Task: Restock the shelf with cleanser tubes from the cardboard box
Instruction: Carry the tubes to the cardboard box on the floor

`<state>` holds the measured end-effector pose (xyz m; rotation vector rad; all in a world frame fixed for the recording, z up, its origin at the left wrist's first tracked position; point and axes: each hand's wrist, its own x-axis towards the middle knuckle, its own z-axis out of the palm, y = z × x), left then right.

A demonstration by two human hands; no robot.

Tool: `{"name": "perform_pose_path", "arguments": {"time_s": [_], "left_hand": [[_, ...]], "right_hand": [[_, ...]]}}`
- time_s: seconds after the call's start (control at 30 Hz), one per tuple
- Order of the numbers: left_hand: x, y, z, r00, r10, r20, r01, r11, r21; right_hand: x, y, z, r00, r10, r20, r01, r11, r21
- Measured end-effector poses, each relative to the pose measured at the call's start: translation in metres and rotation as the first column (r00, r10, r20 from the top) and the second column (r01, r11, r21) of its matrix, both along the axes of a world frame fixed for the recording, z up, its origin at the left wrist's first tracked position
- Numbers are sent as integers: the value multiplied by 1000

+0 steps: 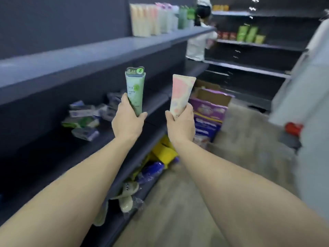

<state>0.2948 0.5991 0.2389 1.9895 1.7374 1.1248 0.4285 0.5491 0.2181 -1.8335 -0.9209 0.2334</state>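
Observation:
My left hand [128, 122] grips a green cleanser tube [135, 86] by its lower end, held upright. My right hand [180, 123] grips a pink and cream cleanser tube [180, 93] the same way, tilted slightly right. Both tubes are raised in front of the dark shelf unit [89, 57] on my left. A row of upright tubes [156, 20], cream, pink, white and green, stands on the upper shelf far ahead. An open cardboard box [211, 97] sits on the floor beyond my right hand.
Small boxed goods [83, 118] lie on the middle shelf. Yellow and blue packs [160, 157] and slippers [126, 195] fill the bottom shelf. Purple packages [208, 113] are stacked by the box. A person in white [197, 41] works at the far shelves. Wooden floor [178, 211] runs ahead.

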Motion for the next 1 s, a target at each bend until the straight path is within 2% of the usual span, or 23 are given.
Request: {"name": "perform_pose_path", "arguments": {"time_s": [0.1,0.23,0.43,0.6,0.73,0.87,1.0], "left_hand": [[61,-33,-53,985,-167,-42,159,977,-143],[140,-91,-121,921,-380,-90,335,888,-316],[238,-173,-204,820,-559,-124,423,737,-527],[301,-226,-243,787,-604,-127,403,659,-635],[341,-255,-256,803,-584,-118,365,640,-676],[374,-270,-264,798,-583,-153,336,641,-690],[404,-270,-264,788,-588,-184,321,646,-692]], "right_hand": [[56,-57,-55,989,-148,12,148,980,-132],[117,-134,-123,959,-280,-42,253,913,-321],[189,-224,-198,891,-428,-153,294,799,-525],[251,-287,-232,846,-497,-193,251,690,-680],[295,-323,-241,787,-550,-278,226,678,-700],[326,-344,-250,754,-586,-296,236,663,-711],[354,-344,-254,757,-580,-302,231,669,-706]]}}
